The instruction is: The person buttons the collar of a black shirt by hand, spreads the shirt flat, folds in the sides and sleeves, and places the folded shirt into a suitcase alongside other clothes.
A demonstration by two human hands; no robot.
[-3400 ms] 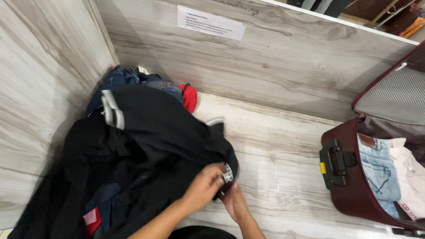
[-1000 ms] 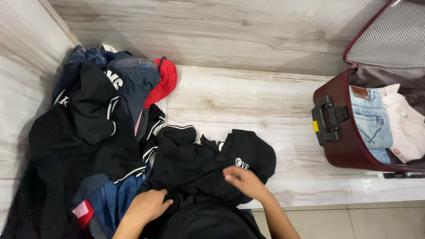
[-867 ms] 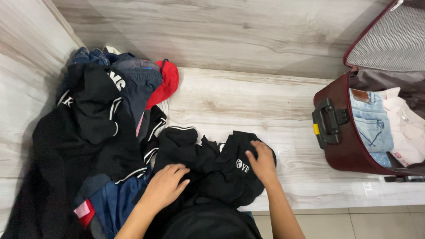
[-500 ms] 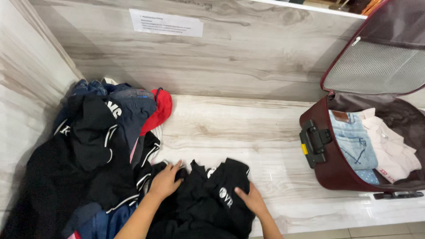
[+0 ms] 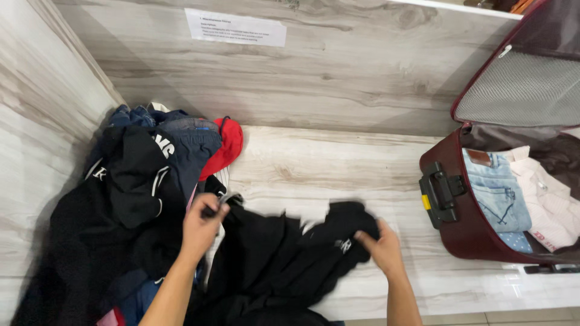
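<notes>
A black garment (image 5: pixel 284 256) with a small white logo lies spread on the pale wood-grain counter (image 5: pixel 338 163) in front of me. My left hand (image 5: pixel 202 226) grips its upper left corner, next to the clothes pile. My right hand (image 5: pixel 380 249) pinches its right end near the logo. The cloth is stretched between the two hands and looks blurred from motion.
A heap of dark clothes (image 5: pixel 115 211), with blue jeans and a red piece (image 5: pixel 226 148), fills the left corner. An open maroon suitcase (image 5: pixel 459 226) at the right holds light jeans (image 5: pixel 496 193) and a pink shirt. A paper notice (image 5: pixel 235 28) is stuck on the back wall.
Both hands have moved apart and taken hold of the black garment's ends, pulling it wider across the counter. The view has shifted slightly.
</notes>
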